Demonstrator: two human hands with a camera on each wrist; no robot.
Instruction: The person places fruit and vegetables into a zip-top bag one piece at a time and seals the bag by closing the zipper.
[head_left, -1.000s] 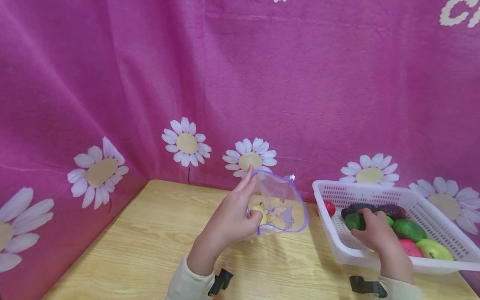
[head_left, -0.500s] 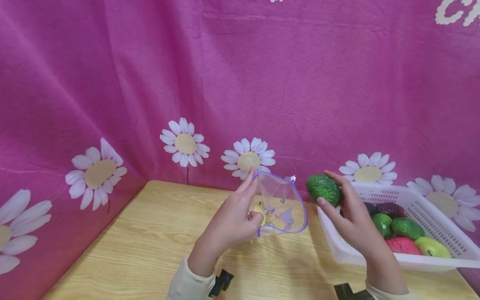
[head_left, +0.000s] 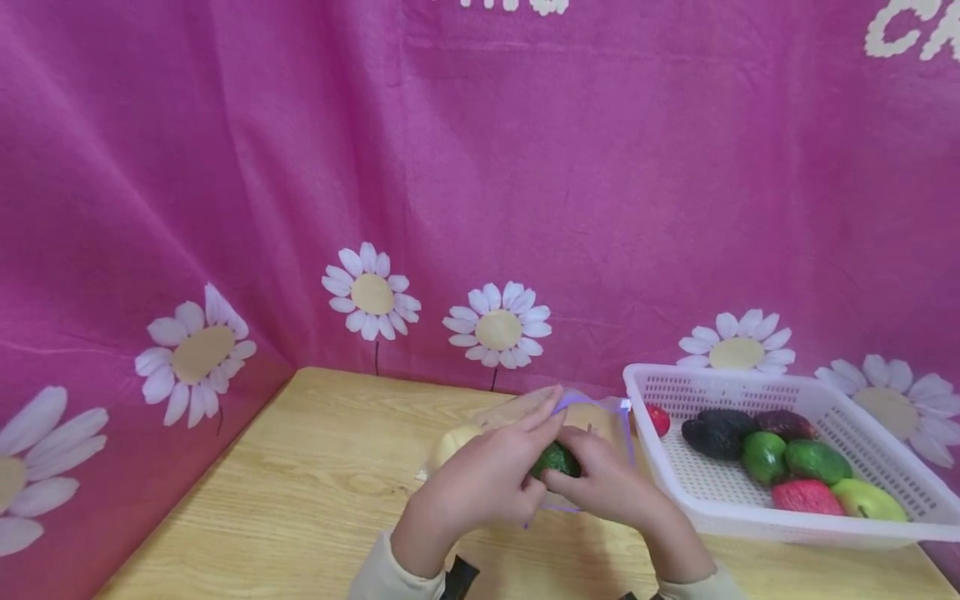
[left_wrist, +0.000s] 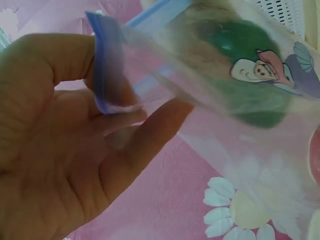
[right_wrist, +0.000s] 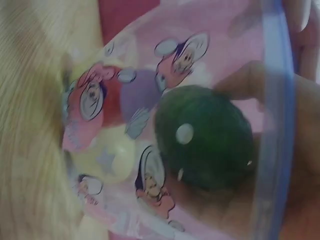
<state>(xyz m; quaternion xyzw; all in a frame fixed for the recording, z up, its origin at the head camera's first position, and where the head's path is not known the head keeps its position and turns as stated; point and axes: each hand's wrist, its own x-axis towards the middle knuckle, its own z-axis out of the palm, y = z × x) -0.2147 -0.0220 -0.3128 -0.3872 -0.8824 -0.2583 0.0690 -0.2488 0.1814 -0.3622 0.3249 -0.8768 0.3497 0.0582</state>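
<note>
A clear zip bag (right_wrist: 142, 117) with a purple-blue rim and cartoon prints hangs between my hands. My left hand (head_left: 480, 467) holds the bag's rim at its left side, fingers behind it in the left wrist view. My right hand (head_left: 611, 483) reaches into the bag's mouth, gripping a dark green avocado (head_left: 557, 461). Through the plastic, the avocado (right_wrist: 202, 135) shows inside the bag, past the zip strip. Deeper in lie a pale yellow fruit (right_wrist: 107, 155) and something red (right_wrist: 114, 100), partly covered by the prints. Both hands hide much of the bag in the head view.
To the right stands a white perforated basket (head_left: 671, 492). It holds dark avocados (head_left: 716, 433), green fruits (head_left: 816, 461), a red fruit (head_left: 806, 497) and a yellow-green one (head_left: 868, 500). A pink flowered cloth (head_left: 600, 208) hangs behind the wooden table (head_left: 300, 500).
My right hand has taken the avocado out of the basket and carried it left into the bag's mouth. The bag and my left hand have come lower, and the bag's mouth has tilted.
</note>
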